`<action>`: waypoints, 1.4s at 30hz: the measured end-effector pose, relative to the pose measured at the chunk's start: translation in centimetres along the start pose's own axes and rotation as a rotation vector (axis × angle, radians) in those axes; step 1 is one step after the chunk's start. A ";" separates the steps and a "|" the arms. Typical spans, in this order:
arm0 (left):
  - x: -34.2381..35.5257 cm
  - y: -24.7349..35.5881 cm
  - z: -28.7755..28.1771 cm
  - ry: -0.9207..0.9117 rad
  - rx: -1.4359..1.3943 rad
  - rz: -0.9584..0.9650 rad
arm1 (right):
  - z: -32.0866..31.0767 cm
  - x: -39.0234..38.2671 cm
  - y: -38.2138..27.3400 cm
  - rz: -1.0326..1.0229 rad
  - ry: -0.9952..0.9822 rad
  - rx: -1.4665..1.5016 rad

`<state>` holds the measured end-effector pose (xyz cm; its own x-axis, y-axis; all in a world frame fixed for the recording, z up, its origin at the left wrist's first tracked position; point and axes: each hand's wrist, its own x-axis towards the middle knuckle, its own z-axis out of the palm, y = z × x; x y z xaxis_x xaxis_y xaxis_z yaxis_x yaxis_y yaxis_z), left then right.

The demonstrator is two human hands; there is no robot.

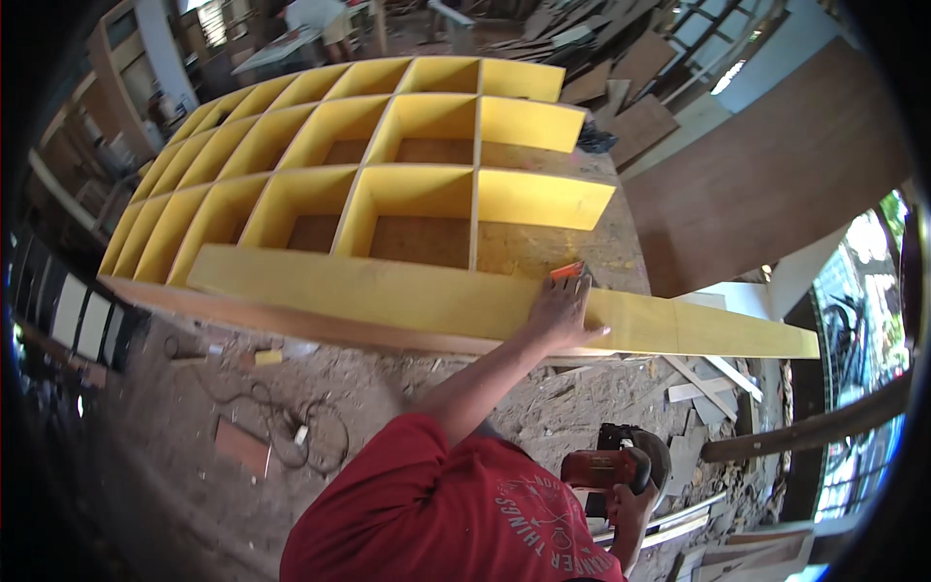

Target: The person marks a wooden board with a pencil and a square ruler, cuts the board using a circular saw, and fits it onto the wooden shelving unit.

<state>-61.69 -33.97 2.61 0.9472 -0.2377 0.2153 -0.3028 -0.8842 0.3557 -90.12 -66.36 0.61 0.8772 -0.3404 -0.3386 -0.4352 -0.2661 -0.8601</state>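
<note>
A long yellow board lies along the near side of a yellow shelf frame with several compartments, and its right end juts past the frame. My left hand grips this board, fingers bent toward its far edge and thumb apart on its face. At those fingertips shows a small orange and dark object; whether the fingers hold it I cannot tell. Down at the lower right, my right hand is closed around the handle of a red and black handheld power tool, whose exact kind is unclear.
Beneath the frame is a brown worktop. A large brown sheet leans at the right. A cable, a wood offcut and scraps litter the dirt floor. A pole crosses the right side. Lumber is piled behind.
</note>
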 end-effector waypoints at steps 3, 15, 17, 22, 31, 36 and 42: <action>-0.5 -0.6 0.1 0.060 -0.021 0.085 | 2.4 -2.4 -1.4 -0.134 0.139 0.114; 0.2 -0.6 -1.0 -0.032 -0.167 0.234 | 7.9 -8.7 -13.6 -0.183 0.376 0.295; 0.3 -0.8 0.0 -0.006 -0.155 0.293 | 7.5 -8.8 -14.1 -0.162 0.399 0.293; 0.5 -0.5 3.1 0.203 -0.028 0.127 | 6.0 -8.0 -16.0 -0.172 0.301 0.289; 1.5 2.4 0.0 -0.057 -0.129 -0.026 | -3.1 -1.0 -16.6 -0.288 -0.061 0.364; 1.1 2.3 2.1 0.008 0.029 -0.063 | -7.0 2.7 -17.3 -0.259 -0.371 0.354; 1.4 2.5 2.5 -0.055 0.071 -0.065 | -9.1 5.9 -18.5 -0.278 -0.575 0.356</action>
<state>-60.83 -37.48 1.54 0.9696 -0.1986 0.1428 -0.2338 -0.9244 0.3013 -78.78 -71.65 18.02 0.9561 0.2504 -0.1521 -0.1742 0.0684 -0.9823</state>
